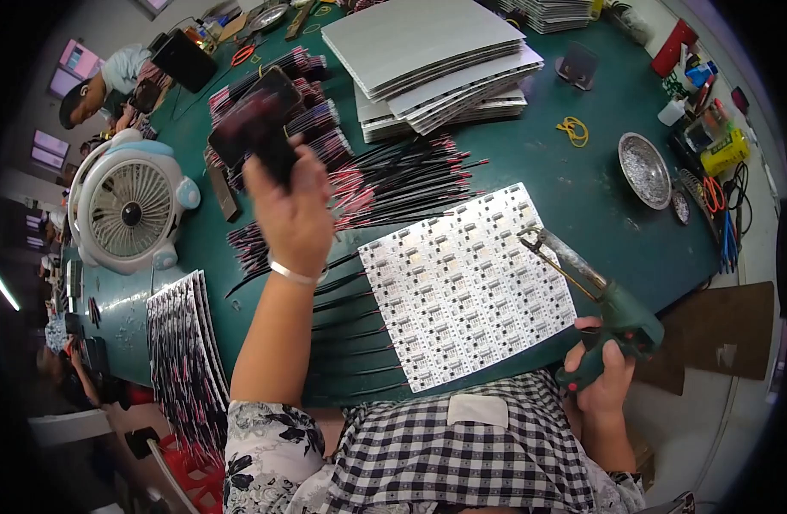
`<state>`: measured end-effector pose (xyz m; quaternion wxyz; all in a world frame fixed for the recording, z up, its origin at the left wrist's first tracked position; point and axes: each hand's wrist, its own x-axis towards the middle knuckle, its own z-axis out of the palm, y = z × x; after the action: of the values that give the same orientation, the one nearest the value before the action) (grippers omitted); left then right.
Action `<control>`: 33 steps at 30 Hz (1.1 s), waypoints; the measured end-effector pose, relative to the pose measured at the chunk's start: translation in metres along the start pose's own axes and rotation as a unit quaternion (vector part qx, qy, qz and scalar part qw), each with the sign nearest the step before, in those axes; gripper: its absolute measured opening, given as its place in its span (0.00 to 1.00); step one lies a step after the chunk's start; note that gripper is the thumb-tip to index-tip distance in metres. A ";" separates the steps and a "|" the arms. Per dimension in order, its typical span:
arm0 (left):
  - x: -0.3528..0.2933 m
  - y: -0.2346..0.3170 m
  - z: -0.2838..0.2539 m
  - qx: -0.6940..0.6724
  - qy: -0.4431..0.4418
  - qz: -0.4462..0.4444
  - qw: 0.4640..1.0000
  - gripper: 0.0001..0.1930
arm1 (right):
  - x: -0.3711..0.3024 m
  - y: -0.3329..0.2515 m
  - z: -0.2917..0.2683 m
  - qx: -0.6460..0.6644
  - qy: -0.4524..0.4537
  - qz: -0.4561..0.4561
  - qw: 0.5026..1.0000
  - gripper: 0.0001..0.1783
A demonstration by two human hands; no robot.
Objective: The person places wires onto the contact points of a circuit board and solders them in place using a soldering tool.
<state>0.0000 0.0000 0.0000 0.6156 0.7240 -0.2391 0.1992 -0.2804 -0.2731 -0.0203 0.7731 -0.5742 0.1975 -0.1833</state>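
My left hand (pixel 295 206), blurred by motion, is raised over the left of the table. Its fingers close round a dark thing (pixel 278 158), reddish toward its far end and too smeared to name. In my right hand (pixel 612 373) is a green soldering gun (pixel 625 321), its metal barrel pointing up and left. The gun's tip is over the upper right part of a white circuit board panel (pixel 466 287) covered in rows of small components. Black wires (pixel 350 317) stick out from the panel's left edge. Beyond the panel lie loose black wires with red ends (pixel 419 176).
Stacked white panels (pixel 427 51) stand at the back, beside bundled wires (pixel 316 128). A fan (pixel 129 210) and wired panels hanging over the edge (pixel 183 343) are left. Rightward are a metal bowl (pixel 644 170), a yellow band (pixel 573 131) and tools. Another person (pixel 110 81) sits far left.
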 end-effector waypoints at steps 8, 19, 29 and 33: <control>-0.051 0.004 -0.029 -0.165 0.052 -0.039 0.984 0.12 | 0.008 0.002 0.016 -0.002 -0.015 0.003 1.000 0.27; 0.015 0.032 0.005 0.054 -0.162 -0.054 0.984 0.08 | 0.023 0.001 0.027 -0.005 -0.002 0.019 1.000 0.26; 0.040 0.010 0.053 0.451 -0.309 0.042 0.836 0.11 | 0.020 0.000 0.013 0.004 0.022 0.010 1.000 0.26; 0.026 0.014 0.041 0.447 -0.391 -0.032 0.804 0.15 | 0.025 -0.001 0.013 0.010 0.042 0.019 0.999 0.29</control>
<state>0.0127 -0.0452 0.0192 0.0846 0.9428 -0.3204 -0.0357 -0.2521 -0.2751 -0.0184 0.7731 -0.5543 0.2390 -0.1947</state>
